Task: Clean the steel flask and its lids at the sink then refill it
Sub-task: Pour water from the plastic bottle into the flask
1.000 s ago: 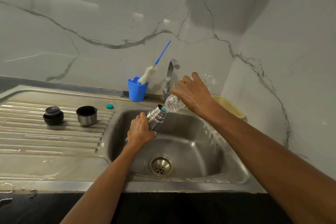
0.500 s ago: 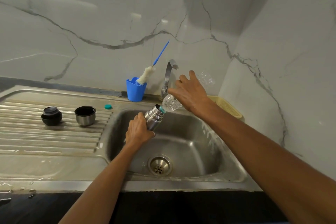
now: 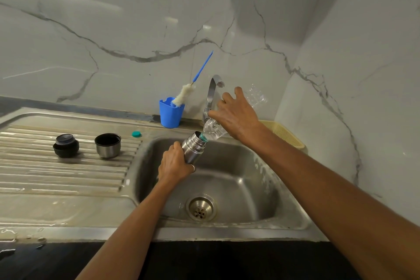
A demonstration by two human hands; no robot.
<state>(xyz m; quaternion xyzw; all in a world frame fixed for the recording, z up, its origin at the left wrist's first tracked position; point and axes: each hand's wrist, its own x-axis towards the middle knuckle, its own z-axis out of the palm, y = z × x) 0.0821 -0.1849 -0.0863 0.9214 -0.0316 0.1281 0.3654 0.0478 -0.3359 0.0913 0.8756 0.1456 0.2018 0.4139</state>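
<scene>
My left hand [image 3: 173, 162] grips the steel flask [image 3: 193, 148], tilted over the sink basin [image 3: 238, 179] with its open mouth pointing up and right. My right hand [image 3: 236, 113] holds a clear plastic bottle [image 3: 212, 129], tipped down so its teal-ringed neck meets the flask's mouth. The bottle's base [image 3: 255, 95] sticks up behind my fingers. On the ribbed drainboard [image 3: 56, 170] stand the black inner lid [image 3: 66, 145] and the steel cup lid [image 3: 107, 145], mouth up.
A small teal bottle cap [image 3: 136, 134] lies on the sink rim. A blue cup [image 3: 171, 112] with a white bottle brush [image 3: 184, 96] stands behind the basin, left of the tap [image 3: 212, 95]. A yellow basket [image 3: 284, 134] sits in the right corner. Marble walls close in behind and right.
The bottle's base has tipped a little higher while its neck stays at the flask's mouth. My left hand keeps the flask in the same place.
</scene>
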